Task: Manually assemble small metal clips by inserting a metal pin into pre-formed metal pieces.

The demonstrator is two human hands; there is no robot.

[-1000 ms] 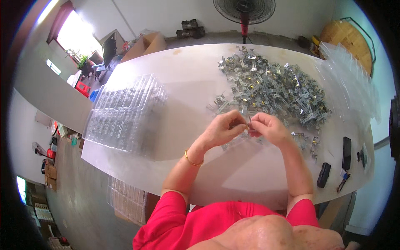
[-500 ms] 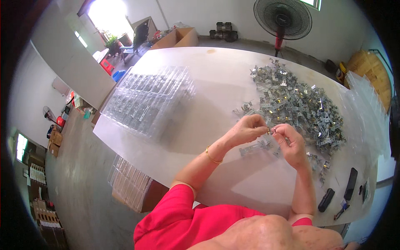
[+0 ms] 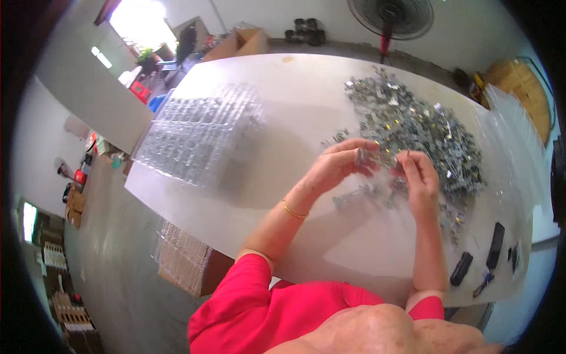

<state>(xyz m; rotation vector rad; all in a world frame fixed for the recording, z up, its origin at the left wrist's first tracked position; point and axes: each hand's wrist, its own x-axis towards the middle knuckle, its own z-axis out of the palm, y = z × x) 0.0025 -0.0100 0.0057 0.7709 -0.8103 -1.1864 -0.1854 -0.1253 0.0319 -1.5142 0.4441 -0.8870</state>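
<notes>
Both my hands are up at the near left edge of a heap of small silver metal parts (image 3: 436, 141) with brassy bits. In the curled fingers of my left hand (image 3: 336, 164) is a small metal part (image 3: 365, 157), blurred, its far end pointing toward my other hand. My right hand (image 3: 421, 182) has thumb and forefinger pinched together just to the right of it; what they hold is too small to make out. A few loose metal parts (image 3: 356, 196) lie on the table below my hands.
Stacked clear plastic trays (image 3: 197, 135) filled with parts sit on the white table (image 3: 295, 82) at left. Clear plastic sheets (image 3: 513, 141) lie along the right edge. Near right are a black case (image 3: 461, 269), a long black object (image 3: 496, 245) and keys (image 3: 483, 284). A fan (image 3: 392, 17) stands behind.
My hands have drawn apart from a close fingertip pinch. The left hand has turned and shows more of the metal part. The whole view has shifted slightly.
</notes>
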